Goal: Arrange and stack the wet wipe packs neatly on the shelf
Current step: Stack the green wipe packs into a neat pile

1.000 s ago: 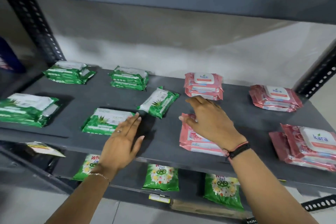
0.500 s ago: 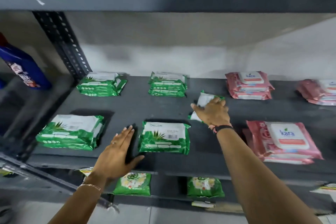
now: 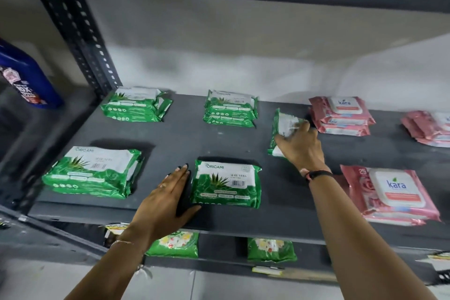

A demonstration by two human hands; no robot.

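Observation:
Green Origami wipe packs lie on the dark grey shelf (image 3: 185, 139): a stack at back left (image 3: 135, 106), a stack at back middle (image 3: 230, 109), a stack at front left (image 3: 93, 173) and a single pack at front middle (image 3: 227, 184). My left hand (image 3: 168, 198) rests flat and open on the shelf, its fingers against that front-middle pack's left edge. My right hand (image 3: 300, 146) grips a loose green pack (image 3: 283, 126), tilted up on its edge. Pink Kara stacks lie at back right (image 3: 341, 115), far right (image 3: 431, 128) and front right (image 3: 392, 193).
A blue bottle (image 3: 23, 78) stands on the neighbouring shelf at left. A perforated metal upright (image 3: 80, 39) rises at the back-left corner. Another shelf board hangs close overhead. Green packets (image 3: 271, 249) lie on the lower shelf below.
My right hand left the pink pack, reached back to the loose green pack and tipped it up on edge. My left hand settled beside the front-middle green pack. The view swung left.

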